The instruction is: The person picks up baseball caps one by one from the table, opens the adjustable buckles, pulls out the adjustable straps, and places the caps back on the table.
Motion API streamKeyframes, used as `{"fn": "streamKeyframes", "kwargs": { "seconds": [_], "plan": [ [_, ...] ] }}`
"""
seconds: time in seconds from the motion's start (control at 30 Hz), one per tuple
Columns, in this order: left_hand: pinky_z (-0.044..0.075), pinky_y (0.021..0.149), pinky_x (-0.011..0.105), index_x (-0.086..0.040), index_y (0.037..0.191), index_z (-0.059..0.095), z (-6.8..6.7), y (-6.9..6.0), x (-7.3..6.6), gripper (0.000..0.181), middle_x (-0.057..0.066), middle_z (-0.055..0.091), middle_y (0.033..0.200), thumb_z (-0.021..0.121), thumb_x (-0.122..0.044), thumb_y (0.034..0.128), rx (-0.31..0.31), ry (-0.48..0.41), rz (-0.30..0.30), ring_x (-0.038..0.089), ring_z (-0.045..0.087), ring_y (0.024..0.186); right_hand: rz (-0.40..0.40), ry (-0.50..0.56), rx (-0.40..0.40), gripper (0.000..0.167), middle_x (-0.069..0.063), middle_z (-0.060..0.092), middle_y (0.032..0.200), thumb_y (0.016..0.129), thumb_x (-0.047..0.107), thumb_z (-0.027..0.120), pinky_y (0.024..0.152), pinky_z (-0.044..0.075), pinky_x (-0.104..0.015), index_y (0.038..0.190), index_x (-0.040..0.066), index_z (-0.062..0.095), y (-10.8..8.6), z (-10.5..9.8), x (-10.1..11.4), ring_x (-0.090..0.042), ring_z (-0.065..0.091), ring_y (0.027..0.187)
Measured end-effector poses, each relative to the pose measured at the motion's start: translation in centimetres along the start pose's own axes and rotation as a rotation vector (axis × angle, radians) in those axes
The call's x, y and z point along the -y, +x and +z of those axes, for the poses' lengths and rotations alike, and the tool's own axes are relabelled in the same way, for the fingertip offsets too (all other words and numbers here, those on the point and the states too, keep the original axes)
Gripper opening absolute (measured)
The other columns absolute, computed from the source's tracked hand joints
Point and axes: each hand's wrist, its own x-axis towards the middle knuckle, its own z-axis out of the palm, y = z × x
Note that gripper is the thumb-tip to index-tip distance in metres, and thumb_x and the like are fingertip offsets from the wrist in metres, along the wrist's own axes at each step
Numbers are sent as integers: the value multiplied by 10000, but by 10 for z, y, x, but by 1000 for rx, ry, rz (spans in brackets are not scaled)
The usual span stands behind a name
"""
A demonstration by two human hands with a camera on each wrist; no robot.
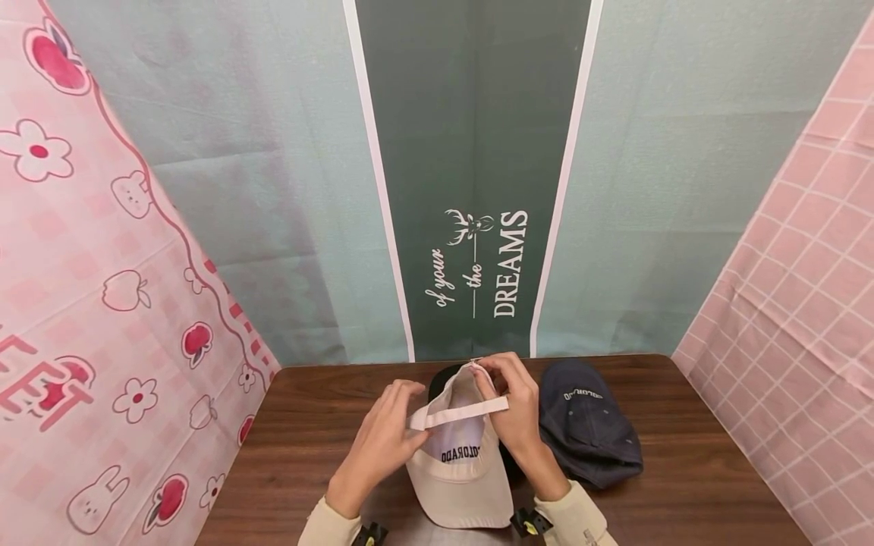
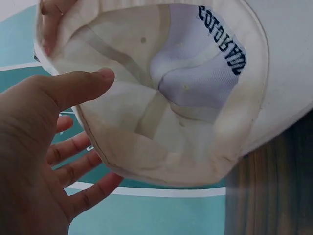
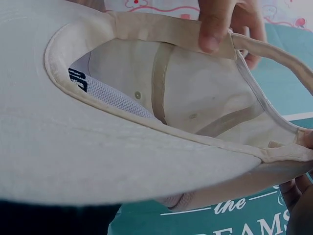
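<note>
A cream baseball cap (image 1: 471,497) is held with its inside facing up and its brim toward me. Mirror-reversed "COLORADO" lettering shows inside the front. My left hand (image 1: 382,436) pinches the left rear edge, thumb (image 2: 88,87) inside and fingers behind. With thumb and fingers, my right hand (image 1: 515,406) grips the right rear edge, where a small shiny bit, perhaps the buckle, shows. The back strap (image 1: 464,412) runs loose from the left side across the opening, its end lying against my right hand.
A navy cap (image 1: 587,428) lies on the brown wooden table (image 1: 690,455), right of my right hand. Part of a black cap-like object (image 1: 442,379) shows behind the cream cap. Cloth hangings (image 1: 287,227) border the table's back and sides.
</note>
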Motion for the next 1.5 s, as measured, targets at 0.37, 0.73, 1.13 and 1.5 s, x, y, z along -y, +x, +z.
{"fn": "streamKeyframes", "kwargs": {
  "seconds": [0.37, 0.73, 1.13, 1.5],
  "plan": [
    [582, 673, 389, -93, 1227, 716, 3, -6, 2, 367, 25, 755, 1049, 822, -99, 875, 99, 35, -160, 176, 736, 816, 5, 19, 5, 230, -76, 692, 944, 852, -62, 828, 525, 448, -179, 1031, 69, 766, -1, 0, 0, -116, 572, 598],
    [579, 664, 354, -120, 921, 725, -2, -4, 6, 132, -1, 746, 870, 792, -7, 910, -45, 14, -167, 153, 730, 788, -38, 29, 19, 294, -73, 685, 949, 805, -114, 838, 544, 473, -177, 1025, 60, 754, -5, 1, -4, -125, 589, 610],
    [620, 701, 365, -37, 1032, 743, -20, -2, 8, 203, 81, 767, 983, 766, 100, 885, -240, -63, -150, 192, 756, 850, -15, 7, 53, 264, -35, 700, 926, 832, -48, 853, 569, 470, -185, 1039, 85, 759, -7, 2, -2, -111, 584, 625],
    [618, 693, 374, -42, 1089, 747, -36, -3, 12, 248, 90, 766, 1032, 759, 105, 890, -335, -60, -150, 199, 753, 869, -54, -127, 48, 139, 51, 672, 864, 853, 131, 884, 572, 418, -194, 919, 157, 765, -9, 4, -2, -66, 530, 638]
  ]
}}
